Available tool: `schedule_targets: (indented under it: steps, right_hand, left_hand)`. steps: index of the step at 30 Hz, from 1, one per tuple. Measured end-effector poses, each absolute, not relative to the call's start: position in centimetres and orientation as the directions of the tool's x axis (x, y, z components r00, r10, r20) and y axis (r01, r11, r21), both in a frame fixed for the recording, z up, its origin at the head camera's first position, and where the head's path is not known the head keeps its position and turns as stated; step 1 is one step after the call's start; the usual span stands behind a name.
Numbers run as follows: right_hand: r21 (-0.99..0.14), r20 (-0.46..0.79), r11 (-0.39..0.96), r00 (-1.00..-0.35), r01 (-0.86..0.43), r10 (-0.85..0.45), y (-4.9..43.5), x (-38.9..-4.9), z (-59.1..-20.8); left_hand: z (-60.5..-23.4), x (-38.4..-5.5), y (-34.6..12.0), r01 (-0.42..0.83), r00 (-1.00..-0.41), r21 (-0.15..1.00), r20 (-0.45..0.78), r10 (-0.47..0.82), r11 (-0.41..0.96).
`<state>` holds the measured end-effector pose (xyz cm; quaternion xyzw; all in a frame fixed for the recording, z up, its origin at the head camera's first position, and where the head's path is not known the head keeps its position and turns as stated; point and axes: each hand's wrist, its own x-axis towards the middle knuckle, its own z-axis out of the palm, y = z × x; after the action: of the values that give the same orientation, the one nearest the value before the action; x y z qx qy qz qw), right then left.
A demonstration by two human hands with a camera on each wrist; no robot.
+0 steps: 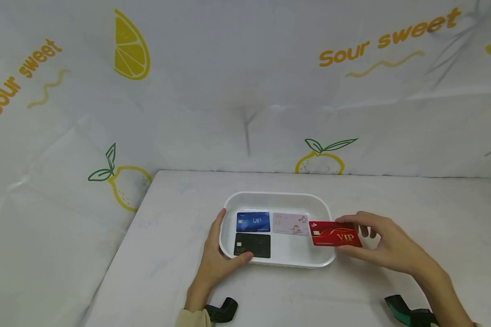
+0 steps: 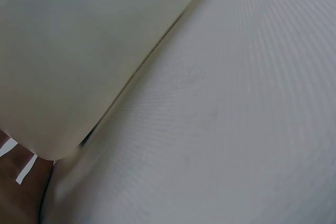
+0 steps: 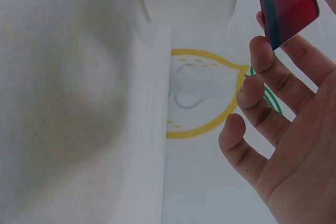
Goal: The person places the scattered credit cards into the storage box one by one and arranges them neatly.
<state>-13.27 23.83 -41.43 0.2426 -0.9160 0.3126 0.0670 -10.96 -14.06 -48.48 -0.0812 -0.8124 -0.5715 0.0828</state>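
My left hand [image 1: 217, 263] holds the left end of a white tray [image 1: 296, 250], thumb at the near rim and fingers along the outer side. Between the thumb and fingers of my right hand [image 1: 386, 243] is a red VIP card [image 1: 331, 234], pinched by its right end over the tray's right rim. Inside the tray lie a blue VIP card [image 1: 253, 222] at the back left, a black VIP card [image 1: 258, 245] in front of it, and a pink card [image 1: 290, 224] beside the blue one. The right wrist view shows the other fingers loosely bent below the card.
The tray stands on a white table [image 1: 413, 204]. Behind the table hangs a white sheet [image 1: 212, 68] printed with lemons and lettering. Dark wrist devices sit by my left wrist [image 1: 222, 311] and right wrist [image 1: 409, 313].
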Motion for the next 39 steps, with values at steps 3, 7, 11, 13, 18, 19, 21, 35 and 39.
schedule_targets:
  steps: [3, 7, 11, 13, 18, 19, 21, 35, 39]
  right_hand:
    - [-0.546, 0.265, 0.682, -0.873, -0.486, -0.409, 23.3, -13.3, -41.3]
    - [-0.554, 0.262, 0.674, -0.871, -0.489, -0.416, 22.5, -13.2, -41.2]
    - [-0.551, 0.276, 0.664, -0.862, -0.505, -0.426, 21.7, -13.1, -41.3]
    - [-0.549, 0.278, 0.664, -0.860, -0.508, -0.428, 21.3, -13.1, -41.3]
    - [-0.541, 0.262, 0.682, -0.869, -0.493, -0.420, 20.4, -13.1, -41.3]
    - [-0.539, 0.255, 0.688, -0.872, -0.486, -0.417, 20.2, -13.0, -41.3]
    - [-0.538, 0.239, 0.698, -0.880, -0.472, -0.411, 19.9, -12.9, -41.2]
    - [-0.563, 0.119, 0.738, -0.920, -0.372, -0.373, 17.7, -12.7, -41.1]
    - [-0.540, 0.095, 0.758, -0.921, -0.366, -0.377, 17.0, -12.7, -41.1]
  left_hand:
    - [-48.5, -11.0, -14.0, 0.225, -0.974, 0.919, 0.224, 0.040, 0.324]
    - [-48.5, -11.0, -14.1, 0.225, -0.974, 0.918, 0.224, 0.039, 0.326]
    - [-48.5, -10.9, -14.1, 0.225, -0.974, 0.916, 0.225, 0.037, 0.332]
    - [-48.5, -10.9, -14.1, 0.225, -0.974, 0.917, 0.225, 0.037, 0.330]
    - [-48.5, -11.0, -14.1, 0.222, -0.974, 0.920, 0.222, 0.037, 0.323]
    - [-48.5, -11.0, -14.1, 0.221, -0.975, 0.921, 0.221, 0.036, 0.320]
    - [-48.6, -11.0, -14.1, 0.220, -0.975, 0.923, 0.219, 0.038, 0.315]
    - [-48.5, -11.0, -14.0, 0.208, -0.977, 0.923, 0.210, 0.031, 0.323]
    - [-48.5, -11.0, -14.0, 0.212, -0.977, 0.924, 0.213, 0.033, 0.318]
